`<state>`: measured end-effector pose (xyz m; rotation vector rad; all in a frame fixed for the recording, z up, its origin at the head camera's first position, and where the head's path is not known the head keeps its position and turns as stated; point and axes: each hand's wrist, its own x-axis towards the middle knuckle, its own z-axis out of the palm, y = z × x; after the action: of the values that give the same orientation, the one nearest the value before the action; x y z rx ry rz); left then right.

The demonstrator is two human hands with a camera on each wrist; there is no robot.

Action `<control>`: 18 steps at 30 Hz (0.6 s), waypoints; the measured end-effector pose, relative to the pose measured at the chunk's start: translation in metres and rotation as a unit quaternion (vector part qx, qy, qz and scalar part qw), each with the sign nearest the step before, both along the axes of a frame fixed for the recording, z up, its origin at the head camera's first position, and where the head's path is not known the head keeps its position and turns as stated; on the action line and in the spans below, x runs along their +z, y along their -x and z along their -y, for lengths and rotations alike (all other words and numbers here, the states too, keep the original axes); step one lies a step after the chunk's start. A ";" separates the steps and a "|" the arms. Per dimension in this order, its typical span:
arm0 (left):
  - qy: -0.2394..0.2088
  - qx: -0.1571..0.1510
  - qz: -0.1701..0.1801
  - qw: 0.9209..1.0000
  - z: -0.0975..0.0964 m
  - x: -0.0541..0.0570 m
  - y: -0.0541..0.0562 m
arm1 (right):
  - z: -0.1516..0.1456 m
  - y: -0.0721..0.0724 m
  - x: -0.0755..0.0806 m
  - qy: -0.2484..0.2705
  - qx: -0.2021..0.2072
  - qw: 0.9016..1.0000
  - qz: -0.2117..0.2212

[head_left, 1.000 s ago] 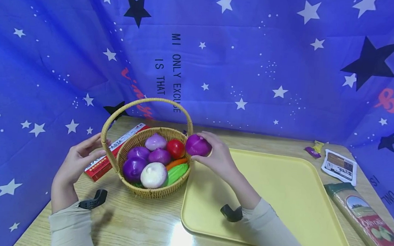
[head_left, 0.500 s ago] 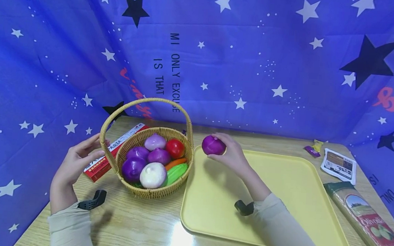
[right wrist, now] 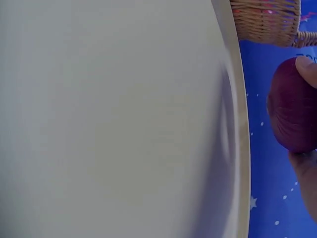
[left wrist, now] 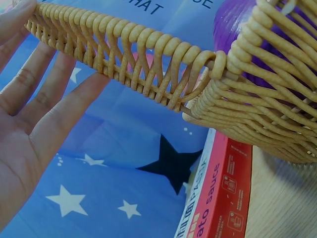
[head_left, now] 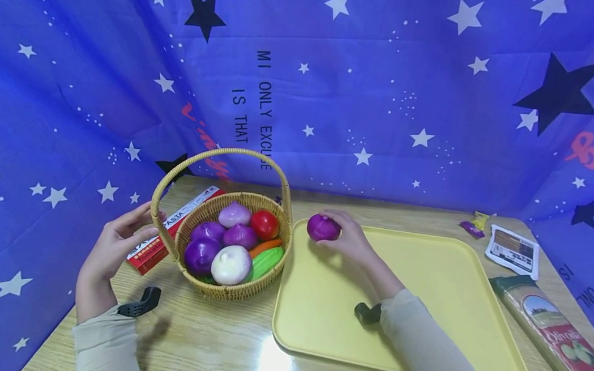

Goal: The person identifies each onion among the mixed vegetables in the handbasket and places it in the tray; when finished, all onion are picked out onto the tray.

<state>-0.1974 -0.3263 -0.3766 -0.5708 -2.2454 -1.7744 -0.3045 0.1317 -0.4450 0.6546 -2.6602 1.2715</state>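
Observation:
A wicker basket [head_left: 236,292] with a tall arched handle [head_left: 157,199] stands at left of centre. Inside lie several purple onions [head_left: 202,254], a white onion [head_left: 231,265], a red tomato [head_left: 265,224], a carrot [head_left: 266,246] and a green cucumber-like vegetable [head_left: 266,263]. My left hand [head_left: 111,248] holds the left side of the handle between thumb and fingers; in the left wrist view, fingertips [left wrist: 94,82] pass behind the weave. My right hand [head_left: 352,240] grips a purple onion [head_left: 323,228] over the far left corner of the yellow tray [head_left: 397,305]. In the right wrist view the onion [right wrist: 292,106] sits between thumb and fingers.
A red pasta box [head_left: 152,253] lies left of the basket, partly behind it. Right of the tray are a pasta bag [head_left: 553,337], a white packet [head_left: 512,252] and small purple and yellow wrapped candies [head_left: 473,227]. A blue star-printed cloth [head_left: 384,100] hangs around the table.
My right hand has carried the purple onion rightward from the basket's rim to over the tray, then slightly lower. My left hand has stayed at the handle.

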 end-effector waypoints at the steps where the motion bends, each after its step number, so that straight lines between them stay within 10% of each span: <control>1: -0.001 -0.004 -0.001 1.000 0.000 0.000 0.000 | -0.001 0.002 -0.002 0.000 -0.001 1.000 0.010; 18: -0.011 -0.019 -0.011 1.000 0.003 -0.002 0.003 | -0.009 0.006 -0.022 0.002 0.055 0.995 0.085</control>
<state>-0.2004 -0.3292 -0.3782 -0.6294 -2.2124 -1.7996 -0.3105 0.1409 -0.4668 0.7320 -2.7896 1.4206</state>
